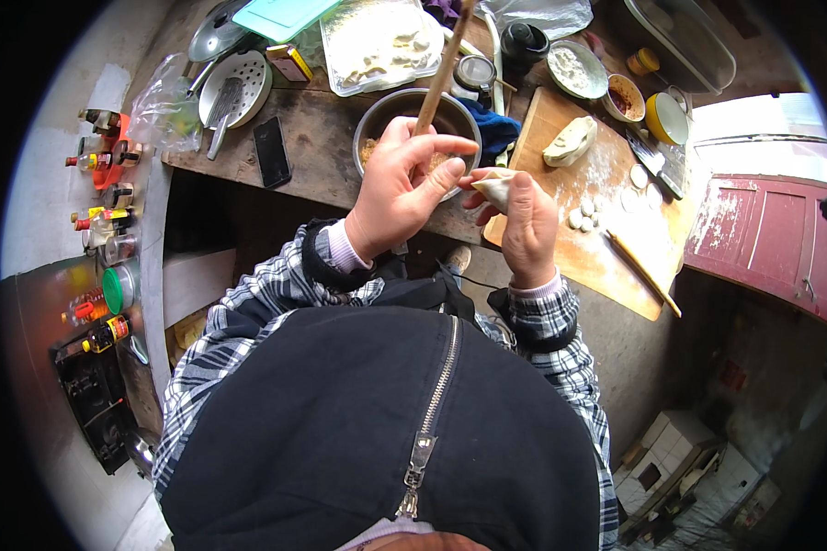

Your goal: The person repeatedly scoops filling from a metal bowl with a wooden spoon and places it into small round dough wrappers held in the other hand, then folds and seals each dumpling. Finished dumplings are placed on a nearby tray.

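Folded dough, a dumpling by its shape (495, 187), is pinched between the thumb and fingers of my right hand (529, 224). My left hand (401, 184) holds a wooden stick (445, 69) that rises from the palm; its thumb and index finger point toward the dumpling without clearly touching it. Behind my left hand, partly covered by it, is a metal pot (379, 110) with a minced filling (370, 148). To the right, a floured wooden board (558, 200) bears a large dough lump (570, 142), small dough pieces (583, 215), flattened rounds (630, 200) and a thin rolling pin (644, 274).
A plastic tray of floured dumplings (386, 52) stands behind the pot. At left are a phone (272, 153) and a white colander (255, 86). Bowls of flour (577, 69) and red sauce (626, 98) stand beyond the board; a cleaver (655, 162) lies on its right edge.
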Demonstrator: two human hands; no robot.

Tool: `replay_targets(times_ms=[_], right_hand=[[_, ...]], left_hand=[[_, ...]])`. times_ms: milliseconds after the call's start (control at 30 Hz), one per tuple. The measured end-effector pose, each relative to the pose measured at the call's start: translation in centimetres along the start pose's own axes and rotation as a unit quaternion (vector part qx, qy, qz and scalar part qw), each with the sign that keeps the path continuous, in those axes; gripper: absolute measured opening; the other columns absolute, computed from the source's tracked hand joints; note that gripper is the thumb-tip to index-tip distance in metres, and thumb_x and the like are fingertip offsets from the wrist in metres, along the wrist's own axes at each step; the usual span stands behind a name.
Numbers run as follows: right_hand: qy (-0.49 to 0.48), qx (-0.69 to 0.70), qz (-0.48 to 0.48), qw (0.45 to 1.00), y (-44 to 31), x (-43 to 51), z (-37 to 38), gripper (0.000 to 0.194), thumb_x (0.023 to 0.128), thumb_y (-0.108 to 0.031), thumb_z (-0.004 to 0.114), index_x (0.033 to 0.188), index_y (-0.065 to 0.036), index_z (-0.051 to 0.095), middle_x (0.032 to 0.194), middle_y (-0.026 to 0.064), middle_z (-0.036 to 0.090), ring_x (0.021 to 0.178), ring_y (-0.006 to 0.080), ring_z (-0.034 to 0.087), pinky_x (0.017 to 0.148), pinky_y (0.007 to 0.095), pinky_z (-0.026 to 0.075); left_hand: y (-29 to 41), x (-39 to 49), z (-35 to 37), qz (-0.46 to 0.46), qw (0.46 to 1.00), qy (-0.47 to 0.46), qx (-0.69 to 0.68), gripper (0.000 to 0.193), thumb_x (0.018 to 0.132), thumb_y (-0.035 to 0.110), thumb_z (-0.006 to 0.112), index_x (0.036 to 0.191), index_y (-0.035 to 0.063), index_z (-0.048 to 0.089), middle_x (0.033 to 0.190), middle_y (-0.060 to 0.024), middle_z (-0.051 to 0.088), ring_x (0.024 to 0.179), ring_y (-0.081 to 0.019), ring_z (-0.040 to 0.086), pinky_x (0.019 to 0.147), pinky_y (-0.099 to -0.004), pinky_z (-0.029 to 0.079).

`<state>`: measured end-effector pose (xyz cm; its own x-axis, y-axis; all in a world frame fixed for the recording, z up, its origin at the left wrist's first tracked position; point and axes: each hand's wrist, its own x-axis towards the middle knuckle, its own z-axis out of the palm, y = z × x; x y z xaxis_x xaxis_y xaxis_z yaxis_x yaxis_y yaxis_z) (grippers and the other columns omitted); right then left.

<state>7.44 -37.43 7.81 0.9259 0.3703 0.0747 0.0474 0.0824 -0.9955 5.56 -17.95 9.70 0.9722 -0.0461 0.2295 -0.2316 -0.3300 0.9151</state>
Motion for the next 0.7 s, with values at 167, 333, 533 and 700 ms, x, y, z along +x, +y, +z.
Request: replay_targets(times_ms=[167,333,533,700], right_hand=[[0.035,0.199,0.034,0.979,-0.2,0.0,1.1,0.061,0.111,-0.043,0.033,0.131,0.009,0.057,0.117,0.0203,0.069,0.095,0.0226,0.072,0.072,0.0281,0.058],[-0.042,0.247,0.1,0.963,-0.8,-0.2,1.7,0.056,0.111,-0.041,0.034,0.129,0.007,0.059,0.117,0.0185,0.07,0.065,0.0098,0.057,0.058,0.0214,0.05],[-0.059,0.303,0.129,0.942,-1.6,0.2,2.5,0.057,0.111,-0.039,0.029,0.131,0.006,0.058,0.116,0.0216,0.07,0.048,0.0061,0.047,0.046,0.0197,0.041],[-0.112,0.371,0.15,0.91,-2.3,0.5,2.2,0.057,0.11,-0.041,0.031,0.133,0.008,0.051,0.125,0.0282,0.064,0.075,0.0151,0.063,0.059,0.0209,0.052]], left_hand=[[-1.5,0.2,0.3,-0.048,0.997,-0.056,-0.036,0.045,0.097,0.028,0.069,0.134,0.0025,0.062,0.105,-0.0066,0.048,0.09,-0.0117,0.055,0.081,-0.0256,0.048],[-1.8,0.7,1.6,-0.031,0.985,-0.113,-0.126,0.053,0.096,0.04,0.07,0.131,0.001,0.063,0.108,-0.0163,0.064,0.093,-0.0183,0.062,0.08,-0.03,0.052],[0.5,0.7,1.5,-0.257,0.858,-0.199,-0.397,0.047,0.101,0.041,0.06,0.127,0.0017,0.063,0.099,-0.014,0.07,0.06,-0.0178,0.068,0.056,-0.0269,0.058],[0.1,0.9,1.7,-0.357,0.796,-0.228,-0.432,0.042,0.103,0.04,0.054,0.116,0.0021,0.063,0.096,-0.013,0.071,0.057,-0.0199,0.069,0.053,-0.0276,0.059]])
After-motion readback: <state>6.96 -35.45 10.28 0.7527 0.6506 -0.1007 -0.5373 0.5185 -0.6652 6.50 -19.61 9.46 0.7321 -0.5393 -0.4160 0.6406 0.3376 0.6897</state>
